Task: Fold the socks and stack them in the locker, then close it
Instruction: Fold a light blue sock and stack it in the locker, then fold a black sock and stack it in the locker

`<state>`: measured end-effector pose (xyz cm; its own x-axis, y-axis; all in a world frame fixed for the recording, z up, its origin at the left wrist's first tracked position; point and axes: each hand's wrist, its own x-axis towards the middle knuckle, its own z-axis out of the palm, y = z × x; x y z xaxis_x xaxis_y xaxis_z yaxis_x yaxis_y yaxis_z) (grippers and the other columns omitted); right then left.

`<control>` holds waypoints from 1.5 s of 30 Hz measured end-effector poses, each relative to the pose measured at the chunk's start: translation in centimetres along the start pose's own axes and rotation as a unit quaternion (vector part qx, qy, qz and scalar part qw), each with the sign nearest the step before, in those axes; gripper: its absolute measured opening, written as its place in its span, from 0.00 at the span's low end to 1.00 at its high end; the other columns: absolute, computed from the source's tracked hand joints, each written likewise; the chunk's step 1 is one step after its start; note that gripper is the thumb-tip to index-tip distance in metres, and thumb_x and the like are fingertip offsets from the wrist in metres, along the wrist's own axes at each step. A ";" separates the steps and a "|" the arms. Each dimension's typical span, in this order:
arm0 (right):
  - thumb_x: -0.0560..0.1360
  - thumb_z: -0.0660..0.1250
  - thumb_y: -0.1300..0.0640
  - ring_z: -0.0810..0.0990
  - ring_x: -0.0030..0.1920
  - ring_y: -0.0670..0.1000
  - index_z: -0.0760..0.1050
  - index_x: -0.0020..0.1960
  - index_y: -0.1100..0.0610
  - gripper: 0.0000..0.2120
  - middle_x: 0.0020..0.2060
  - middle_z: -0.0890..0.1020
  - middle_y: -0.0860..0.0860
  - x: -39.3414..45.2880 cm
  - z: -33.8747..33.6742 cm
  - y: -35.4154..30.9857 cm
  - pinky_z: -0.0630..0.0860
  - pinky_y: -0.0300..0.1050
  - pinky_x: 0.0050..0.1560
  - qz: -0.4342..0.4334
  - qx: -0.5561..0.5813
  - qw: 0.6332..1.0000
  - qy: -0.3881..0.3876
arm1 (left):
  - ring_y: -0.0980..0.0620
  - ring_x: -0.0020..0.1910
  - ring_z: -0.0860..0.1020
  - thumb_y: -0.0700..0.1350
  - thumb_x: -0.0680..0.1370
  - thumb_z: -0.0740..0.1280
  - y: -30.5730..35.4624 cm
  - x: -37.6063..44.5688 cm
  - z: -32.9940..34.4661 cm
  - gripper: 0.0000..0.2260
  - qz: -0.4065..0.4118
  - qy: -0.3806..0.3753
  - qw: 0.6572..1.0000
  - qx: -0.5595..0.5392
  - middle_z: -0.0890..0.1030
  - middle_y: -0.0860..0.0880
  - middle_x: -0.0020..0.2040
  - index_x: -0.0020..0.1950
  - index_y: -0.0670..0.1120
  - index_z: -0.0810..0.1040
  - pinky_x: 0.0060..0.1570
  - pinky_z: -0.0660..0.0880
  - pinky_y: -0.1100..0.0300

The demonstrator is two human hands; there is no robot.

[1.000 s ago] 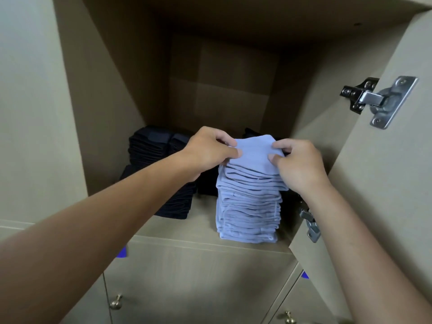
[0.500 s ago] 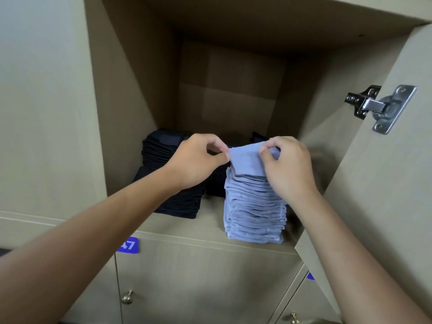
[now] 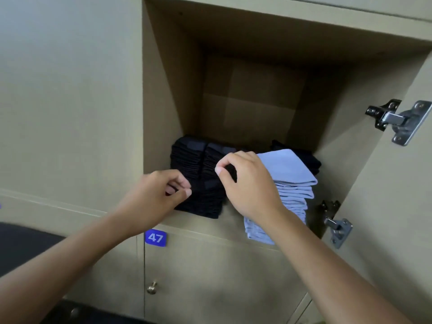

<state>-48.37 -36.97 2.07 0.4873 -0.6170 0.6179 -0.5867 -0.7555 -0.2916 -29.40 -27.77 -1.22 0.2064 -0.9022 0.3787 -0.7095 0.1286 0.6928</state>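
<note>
A tall stack of folded light blue socks (image 3: 293, 195) stands at the right front of the open locker's shelf (image 3: 230, 217), with its top sock (image 3: 287, 167) lying flat. Folded black socks (image 3: 189, 157) are stacked to its left, and more lie behind it. My left hand (image 3: 156, 199) hovers in front of the black stack, fingers curled, thumb against forefinger, holding nothing. My right hand (image 3: 250, 185) is just left of the blue stack, fingers curled and empty, partly hiding the stack's lower left.
The locker door (image 3: 397, 218) stands open at the right, carrying an upper hinge (image 3: 397, 120) and a lower hinge (image 3: 336, 226). Below the opening is a closed door with a blue tag 47 (image 3: 155, 237) and a brass knob (image 3: 152, 288). A dark surface (image 3: 21, 244) lies at the lower left.
Both hands have let go of the top blue sock and pulled back toward me and to the left. The sock now lies flat on the stack. The camera has drawn back.
</note>
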 end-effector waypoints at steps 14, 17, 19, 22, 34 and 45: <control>0.79 0.68 0.52 0.79 0.49 0.41 0.81 0.51 0.50 0.04 0.46 0.83 0.43 -2.6 7.6 -7.0 0.76 0.42 0.53 -0.055 0.169 0.956 -0.232 | 0.61 0.47 0.81 0.52 0.79 0.71 -4.9 -7.9 -9.4 0.03 -0.062 -0.070 0.983 0.158 0.84 0.59 0.44 0.47 0.55 0.82 0.45 0.74 0.69; 0.79 0.68 0.51 0.79 0.48 0.41 0.81 0.53 0.49 0.05 0.46 0.82 0.43 -3.1 8.6 -9.2 0.76 0.40 0.51 -0.069 0.181 0.942 -0.275 | 0.58 0.47 0.81 0.51 0.78 0.72 -5.9 -9.2 -11.4 0.03 -0.096 -0.064 0.978 0.172 0.84 0.58 0.45 0.48 0.53 0.83 0.49 0.76 0.62; 0.79 0.69 0.50 0.79 0.45 0.40 0.81 0.54 0.49 0.06 0.45 0.82 0.43 -3.3 9.3 -10.8 0.74 0.38 0.48 -0.077 0.191 0.933 -0.295 | 0.55 0.48 0.82 0.53 0.78 0.72 -6.7 -10.0 -12.9 0.05 -0.120 -0.067 0.972 0.191 0.84 0.56 0.46 0.50 0.53 0.83 0.52 0.77 0.56; 0.79 0.69 0.50 0.78 0.42 0.39 0.80 0.55 0.48 0.07 0.44 0.81 0.43 -3.7 10.6 -13.0 0.71 0.33 0.43 -0.087 0.209 0.920 -0.320 | 0.54 0.47 0.81 0.54 0.78 0.72 -7.9 -11.6 -15.4 0.07 -0.154 -0.073 0.962 0.212 0.83 0.56 0.46 0.52 0.53 0.83 0.49 0.76 0.56; 0.78 0.69 0.51 0.78 0.41 0.41 0.79 0.57 0.49 0.08 0.43 0.82 0.43 -5.6 16.7 -23.1 0.72 0.34 0.43 -0.153 0.254 0.871 -0.391 | 0.52 0.55 0.81 0.49 0.76 0.75 -13.9 -21.2 -24.9 0.14 -0.364 -0.070 0.906 0.207 0.83 0.52 0.56 0.60 0.49 0.80 0.59 0.76 0.54; 0.78 0.70 0.49 0.79 0.44 0.43 0.80 0.57 0.52 0.10 0.44 0.82 0.44 -9.3 21.8 -30.7 0.70 0.34 0.42 -0.167 0.265 0.824 -0.473 | 0.44 0.65 0.77 0.39 0.75 0.76 -21.9 -28.2 -28.1 0.23 -0.488 -0.080 0.833 0.246 0.79 0.45 0.67 0.69 0.45 0.77 0.67 0.71 0.48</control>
<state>-20.80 -12.85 -10.70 0.9971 -0.0617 -0.0438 -0.0753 -0.7535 -0.6531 -0.73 6.40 -9.85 0.7825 -0.5262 -0.3329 -0.4545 -0.8481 0.2724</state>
